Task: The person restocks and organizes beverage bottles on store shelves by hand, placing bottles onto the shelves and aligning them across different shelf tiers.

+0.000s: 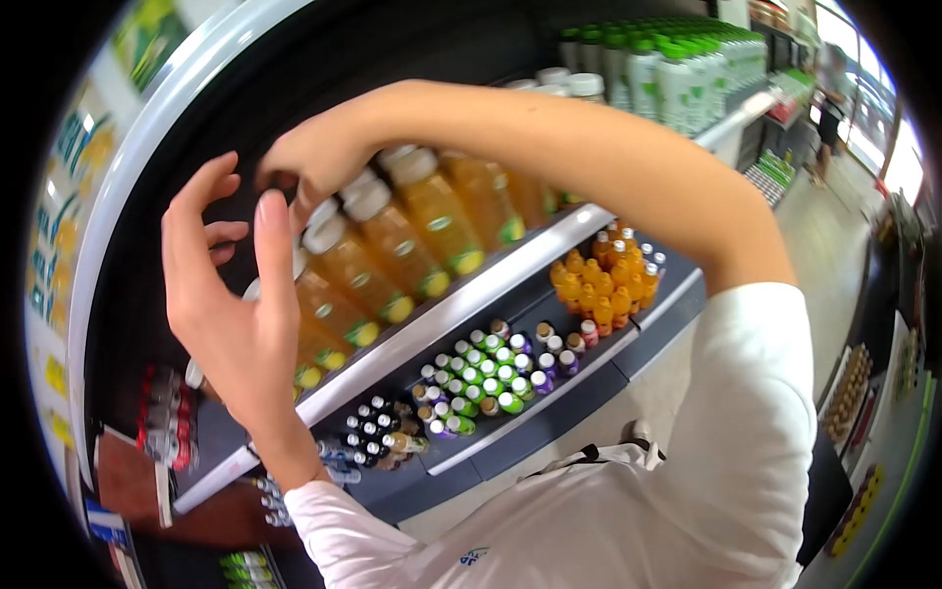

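Note:
My left hand [231, 285] is raised at the left, in front of the upper shelf, its thumb and curved fingers apart with nothing seen between them. My right hand [329, 152] reaches across from the right, above the white caps of a row of large bottles [358, 250] filled with amber drink. Its fingers bend downward close to the nearest caps. They are blurred and partly hidden behind my left thumb, so whether they grip anything does not show. The bottles stand side by side along the shelf's front edge, with yellow-green marks near their bases.
White bottles with green caps [677, 83] fill the shelf's far end. On the lower shelf stand small green bottles with white caps [481, 373], orange drink bottles [603, 280] and dark bottles [373, 432]. Red-and-grey packs [169, 417] sit at left. A person [829, 113] stands in the far aisle.

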Demonstrator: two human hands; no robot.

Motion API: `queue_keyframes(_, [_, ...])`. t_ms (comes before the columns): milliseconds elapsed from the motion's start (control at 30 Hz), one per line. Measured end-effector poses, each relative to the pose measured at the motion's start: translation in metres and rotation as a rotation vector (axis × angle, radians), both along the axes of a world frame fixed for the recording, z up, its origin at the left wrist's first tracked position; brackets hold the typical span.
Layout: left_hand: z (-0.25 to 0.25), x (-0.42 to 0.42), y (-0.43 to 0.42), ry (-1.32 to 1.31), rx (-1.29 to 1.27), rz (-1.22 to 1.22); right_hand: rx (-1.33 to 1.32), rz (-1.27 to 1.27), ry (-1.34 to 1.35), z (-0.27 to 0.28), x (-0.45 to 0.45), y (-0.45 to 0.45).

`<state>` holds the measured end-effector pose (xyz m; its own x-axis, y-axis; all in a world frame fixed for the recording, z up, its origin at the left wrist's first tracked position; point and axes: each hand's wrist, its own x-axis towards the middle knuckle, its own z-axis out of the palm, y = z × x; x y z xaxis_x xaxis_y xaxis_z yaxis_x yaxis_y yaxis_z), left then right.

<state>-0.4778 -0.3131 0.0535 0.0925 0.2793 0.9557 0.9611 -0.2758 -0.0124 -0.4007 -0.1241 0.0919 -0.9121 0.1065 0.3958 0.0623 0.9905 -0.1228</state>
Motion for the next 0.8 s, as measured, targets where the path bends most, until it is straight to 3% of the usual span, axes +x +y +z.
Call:
queue_keyframes(100, [-0.003, 0.051, 0.01, 0.266, 0.159, -0.106, -0.042, 0.08, 0.007, 0.001, 0.036, -0.007])
queue_keyframes(167, [-0.002, 0.094, 0.017, 0.271, 0.151, -0.178, -0.256, -0.087, -0.067, 0.003, 0.108, -0.047])
queue_keyframes(200, [-0.001, 0.118, 0.022, 0.283, 0.13, -0.24, -0.311, 0.007, -0.034, -0.003, 0.14, -0.048])
queue_keyframes(233, [0.001, 0.145, 0.027, 0.276, 0.147, -0.259, -0.258, 0.03, 0.106, -0.002, 0.17, -0.068])
queue_keyframes(367, [0.014, 0.26, 0.054, 0.317, 0.038, -0.484, -0.022, 0.069, 0.077, -0.029, 0.288, -0.025])
queue_keyframes(467, [0.019, 0.352, 0.095, 0.429, 0.148, -0.7, -0.138, 0.184, 0.249, -0.045, 0.385, 0.001])
queue_keyframes(633, [0.018, 0.497, 0.15, 0.439, 0.156, -0.809, 0.175, -0.44, 0.359, -0.087, 0.575, 0.01])
queue_keyframes(700, [0.024, 0.548, 0.169, 0.407, 0.126, -0.838, 0.243, -0.771, 0.212, -0.083, 0.634, -0.022])
queue_keyframes(800, [0.042, 0.618, 0.22, 0.355, 0.132, -0.786, 0.474, -1.007, 0.028, -0.073, 0.697, -0.046])
